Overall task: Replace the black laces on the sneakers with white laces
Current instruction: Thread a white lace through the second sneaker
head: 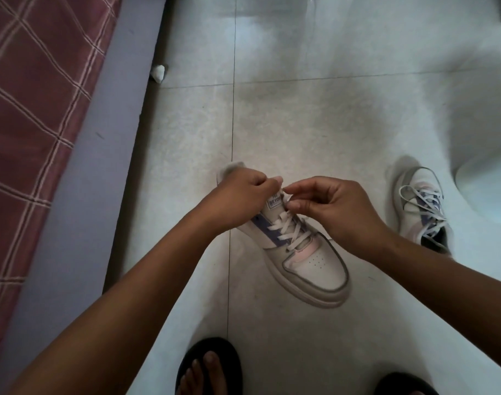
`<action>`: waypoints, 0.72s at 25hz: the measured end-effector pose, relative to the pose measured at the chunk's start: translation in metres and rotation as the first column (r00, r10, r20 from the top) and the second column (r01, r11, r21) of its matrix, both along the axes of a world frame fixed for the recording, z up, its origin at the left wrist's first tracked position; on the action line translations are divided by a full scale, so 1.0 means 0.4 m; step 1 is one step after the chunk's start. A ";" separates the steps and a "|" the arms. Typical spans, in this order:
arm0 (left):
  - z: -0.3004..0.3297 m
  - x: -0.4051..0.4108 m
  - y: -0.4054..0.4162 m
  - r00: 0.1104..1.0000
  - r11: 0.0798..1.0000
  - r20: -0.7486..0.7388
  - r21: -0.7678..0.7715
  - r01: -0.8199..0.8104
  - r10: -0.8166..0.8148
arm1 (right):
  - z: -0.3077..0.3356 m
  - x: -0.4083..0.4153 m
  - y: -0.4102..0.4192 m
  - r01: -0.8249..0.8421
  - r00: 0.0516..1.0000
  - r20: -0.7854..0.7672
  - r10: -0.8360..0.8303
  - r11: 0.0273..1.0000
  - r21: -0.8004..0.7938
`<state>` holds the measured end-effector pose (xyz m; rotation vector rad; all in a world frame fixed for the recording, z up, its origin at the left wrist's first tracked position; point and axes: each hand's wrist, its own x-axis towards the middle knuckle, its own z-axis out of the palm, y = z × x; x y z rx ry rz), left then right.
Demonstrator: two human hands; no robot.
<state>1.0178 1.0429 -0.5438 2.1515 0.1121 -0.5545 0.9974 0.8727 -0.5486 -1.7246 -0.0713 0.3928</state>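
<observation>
Both hands pinch the white lace point(285, 226) at the top of the near sneaker point(306, 260) on the floor point(300, 124): left hand point(240, 199), right hand point(333, 208)

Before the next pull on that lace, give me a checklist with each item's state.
1. White lace crossed through the eyelets of the near sneaker: ok.
2. Both lace ends in grip at the top: right hand pinches at the tongue, ok; left hand is curled there, what it holds cannot tell.
3. Near sneaker resting flat on the floor: ok.
4. Far sneaker already laced white: ok, though loose.
5. Black laces out of the way: cannot tell, none in view.
6. Knot tied: not ok, not yet done.
</observation>
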 end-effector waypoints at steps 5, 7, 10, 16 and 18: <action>-0.001 0.000 -0.020 0.990 0.990 -0.034 -0.041 -0.135 0.134 | -0.020 -0.018 0.009 0.137 0.988 0.078 -0.134 0.990 -0.026; -0.002 -0.005 -0.028 0.987 0.987 -0.021 -0.026 -0.158 0.157 | -0.025 -0.022 0.008 0.153 0.980 0.136 -0.143 0.986 -0.062; -0.003 -0.006 -0.028 0.984 0.984 -0.031 -0.026 -0.179 0.178 | -0.022 -0.026 -0.001 0.054 0.940 0.341 0.011 0.982 -0.180; -0.004 -0.017 -0.042 0.979 0.979 -0.067 -0.062 -0.196 0.192 | -0.027 0.000 -0.020 -0.057 0.577 0.650 0.495 0.818 -0.572; -0.013 -0.019 -0.048 0.971 0.972 -0.088 -0.051 -0.227 0.222 | -0.038 0.000 -0.019 0.040 0.459 0.661 0.594 0.729 -0.683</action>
